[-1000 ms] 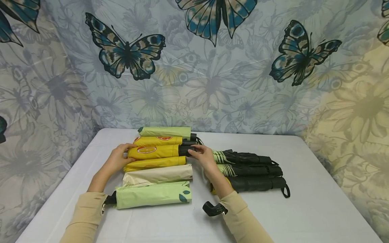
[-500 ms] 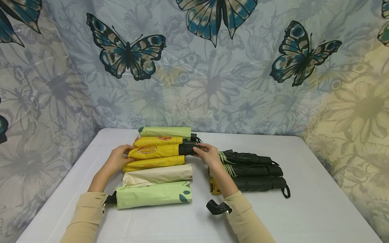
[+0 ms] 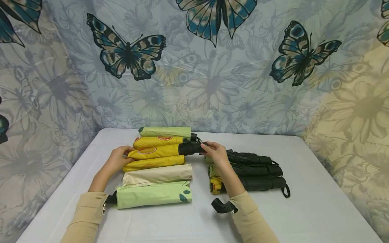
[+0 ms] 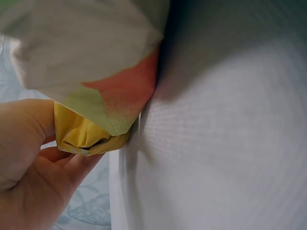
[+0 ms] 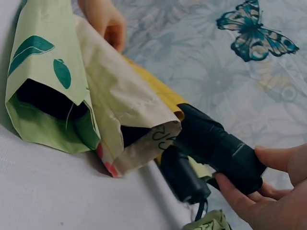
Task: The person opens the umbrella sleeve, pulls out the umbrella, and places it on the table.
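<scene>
In the head view, my left hand (image 3: 117, 158) grips the left end of a yellow umbrella sleeve (image 3: 158, 151) printed with orange slices. A black folded umbrella (image 3: 190, 148) sticks partway out of the sleeve's right end. My right hand (image 3: 216, 154) pinches the umbrella's outer end between thumb and fingers; the right wrist view shows its black handle (image 5: 235, 163) in that pinch. Yellow fabric (image 4: 84, 129) lies between thumb and fingers in the left wrist view, partly hidden behind a beige sleeve end. The umbrella's inner part is hidden in the sleeve.
Behind lie another yellow sleeve (image 3: 158, 141) and a light green one (image 3: 165, 131), both with black handles. In front are a yellow sleeve (image 3: 155, 163), a beige sleeve (image 3: 158, 174) and a light green sleeve (image 3: 153, 195). Black folded umbrellas (image 3: 258, 170) lie stacked at right.
My right hand has moved to the right, drawing more of the black umbrella out of the yellow sleeve. My left hand stays at the sleeve's left end.
</scene>
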`<state>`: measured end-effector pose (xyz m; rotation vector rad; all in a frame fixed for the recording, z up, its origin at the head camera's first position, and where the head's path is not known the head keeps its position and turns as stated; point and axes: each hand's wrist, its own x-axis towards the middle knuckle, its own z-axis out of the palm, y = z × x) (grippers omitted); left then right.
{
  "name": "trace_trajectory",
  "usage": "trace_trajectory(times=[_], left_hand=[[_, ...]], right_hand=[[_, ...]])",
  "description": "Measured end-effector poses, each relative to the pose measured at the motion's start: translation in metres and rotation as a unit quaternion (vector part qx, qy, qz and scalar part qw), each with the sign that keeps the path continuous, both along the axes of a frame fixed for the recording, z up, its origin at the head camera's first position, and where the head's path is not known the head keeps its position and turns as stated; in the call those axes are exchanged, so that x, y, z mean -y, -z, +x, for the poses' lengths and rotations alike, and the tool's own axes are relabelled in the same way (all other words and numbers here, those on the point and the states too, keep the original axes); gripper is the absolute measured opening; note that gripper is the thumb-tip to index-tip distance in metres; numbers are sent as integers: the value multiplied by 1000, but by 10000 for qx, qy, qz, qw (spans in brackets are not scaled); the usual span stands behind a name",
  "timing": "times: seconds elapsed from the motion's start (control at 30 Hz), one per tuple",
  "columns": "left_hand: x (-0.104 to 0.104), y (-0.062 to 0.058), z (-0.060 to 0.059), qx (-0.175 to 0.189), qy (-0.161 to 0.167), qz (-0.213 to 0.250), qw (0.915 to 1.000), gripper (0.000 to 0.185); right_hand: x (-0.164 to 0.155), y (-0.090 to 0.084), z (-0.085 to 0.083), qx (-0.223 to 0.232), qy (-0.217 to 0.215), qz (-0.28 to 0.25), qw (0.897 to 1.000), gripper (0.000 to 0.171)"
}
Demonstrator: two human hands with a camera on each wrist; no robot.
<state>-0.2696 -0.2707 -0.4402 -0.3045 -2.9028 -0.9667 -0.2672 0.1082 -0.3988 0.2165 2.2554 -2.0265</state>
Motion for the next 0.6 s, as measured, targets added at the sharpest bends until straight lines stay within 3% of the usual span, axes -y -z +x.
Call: trace_trajectory(times=[0.6], left_hand=[[1,-1,0,80,55,66,9999,32]], right_hand=[[-16,-4,0,-50,135,-151,9998,58]])
